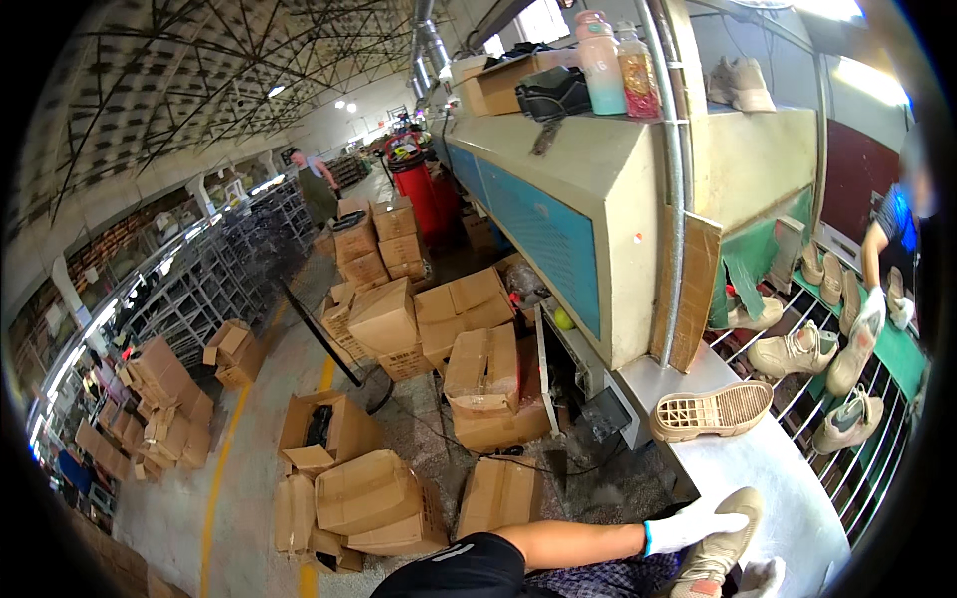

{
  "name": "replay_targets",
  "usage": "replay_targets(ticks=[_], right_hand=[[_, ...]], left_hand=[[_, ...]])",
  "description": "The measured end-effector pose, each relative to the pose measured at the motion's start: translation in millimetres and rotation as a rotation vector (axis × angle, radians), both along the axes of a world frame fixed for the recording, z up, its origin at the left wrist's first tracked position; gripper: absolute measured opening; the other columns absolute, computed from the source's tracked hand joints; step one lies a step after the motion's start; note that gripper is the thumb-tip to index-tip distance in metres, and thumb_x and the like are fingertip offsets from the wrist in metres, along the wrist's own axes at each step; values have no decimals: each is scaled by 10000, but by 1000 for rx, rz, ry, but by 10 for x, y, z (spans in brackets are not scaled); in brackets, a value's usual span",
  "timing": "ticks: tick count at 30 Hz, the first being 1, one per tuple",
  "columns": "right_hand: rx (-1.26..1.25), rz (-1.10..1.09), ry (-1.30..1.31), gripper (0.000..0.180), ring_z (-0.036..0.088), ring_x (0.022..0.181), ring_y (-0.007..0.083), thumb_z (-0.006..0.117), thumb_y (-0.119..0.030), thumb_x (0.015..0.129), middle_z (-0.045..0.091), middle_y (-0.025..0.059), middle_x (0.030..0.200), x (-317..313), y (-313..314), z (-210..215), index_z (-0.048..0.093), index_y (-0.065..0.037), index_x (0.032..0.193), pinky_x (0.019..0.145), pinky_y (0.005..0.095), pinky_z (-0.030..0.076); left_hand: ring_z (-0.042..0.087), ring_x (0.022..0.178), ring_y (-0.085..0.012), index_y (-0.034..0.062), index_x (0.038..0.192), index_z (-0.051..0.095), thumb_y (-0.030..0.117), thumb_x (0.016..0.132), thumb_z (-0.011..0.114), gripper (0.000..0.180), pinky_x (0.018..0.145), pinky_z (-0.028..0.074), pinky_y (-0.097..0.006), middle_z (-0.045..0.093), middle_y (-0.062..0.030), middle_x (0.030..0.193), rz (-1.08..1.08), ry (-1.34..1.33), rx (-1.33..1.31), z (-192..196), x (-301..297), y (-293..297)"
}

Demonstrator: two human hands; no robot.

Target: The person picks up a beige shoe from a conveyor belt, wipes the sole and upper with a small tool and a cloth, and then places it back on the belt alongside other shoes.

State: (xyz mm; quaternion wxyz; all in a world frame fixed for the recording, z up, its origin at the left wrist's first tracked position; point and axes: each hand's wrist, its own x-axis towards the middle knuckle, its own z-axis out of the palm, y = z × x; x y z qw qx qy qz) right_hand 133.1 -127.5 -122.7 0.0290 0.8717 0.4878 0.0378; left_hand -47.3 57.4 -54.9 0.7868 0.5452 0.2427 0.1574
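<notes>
My left hand, in a white glove with a blue cuff, is closed over the front part of a beige sneaker. The sneaker is tilted above the near end of a metal worktop, toe away from me. Beside its heel, at the lower edge, a bit of my right hand shows in a white glove; its fingers are mostly cut off from view. Farther along the worktop lies a tan shoe sole with its grid-patterned side up.
Several beige sneakers and soles lie on a wire rack at right, where a co-worker's gloved hand holds a sole. A cream machine with a metal pipe stands ahead. Cardboard boxes crowd the floor at left.
</notes>
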Motion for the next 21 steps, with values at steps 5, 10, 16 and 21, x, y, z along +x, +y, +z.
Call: replay_targets(ticks=[5,10,16,21], right_hand=[[-46,-171,-206,293,684,1124,363,567,-177,1014,704,190,1193,43,-134,-84,706,-9,1209,992,518,545],[-52,-207,-270,322,672,1162,376,579,-163,1006,694,213,1249,49,-149,-173,706,23,1236,1026,542,535],[-31,-331,-230,354,657,1215,392,589,-146,1003,683,237,1314,11,-286,-314,708,53,1270,1075,565,519],[-174,-215,-343,373,645,1249,383,587,-170,1028,676,202,1356,79,-149,10,689,10,1338,1118,565,495]], left_hand=[[515,1435,-344,16,1578,444,449,1001,706,768,1205,400,-442,549,-264,1518,-475,-64,432,1004,494,3],[532,1358,-452,-12,1423,572,435,841,753,755,1158,414,-577,560,-282,1463,10,227,1652,562,1151,1395],[577,1308,-428,12,1379,592,505,890,753,712,1085,490,-548,619,-231,1394,26,750,1274,191,1136,2242],[758,1061,-375,5,1039,782,540,721,833,625,923,597,-473,782,-225,1159,-413,694,1300,406,1329,2117]])
